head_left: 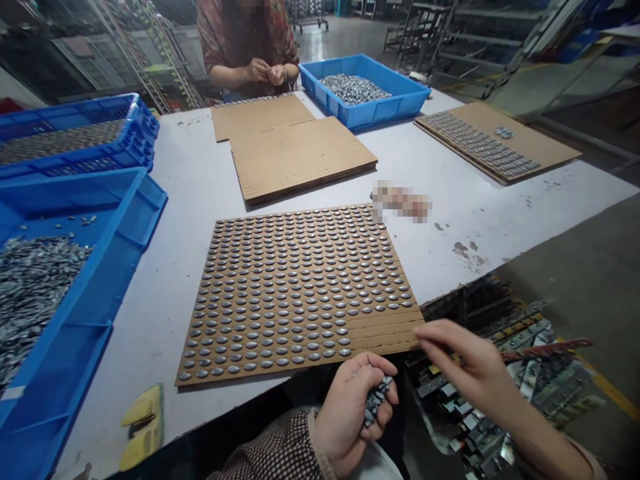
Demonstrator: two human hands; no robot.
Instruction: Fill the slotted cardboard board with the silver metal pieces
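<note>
My left hand [345,410] is cupped, palm up, around a handful of small shiny metal pieces [376,400], just off the near edge of the cardboard sheet. Thumb and fingertips of my right hand [467,357] come together at the sheet's right near corner; whatever they pinch, if anything, is too small to make out. Rows of pointed-oval metal pieces [280,287] cover most of the cardboard sheet [385,327]. Bare grooved lines show at its right near part, beside my right hand.
Blue bins with loose pieces stand at left [125,220] and back [365,120]. Stacked cardboard [300,160] lies behind the sheet, a partly filled board [545,143] back right. Yellow object [145,427] lies near left. Another person's hands [267,72] are across the table. Metal parts [500,387] sit below right.
</note>
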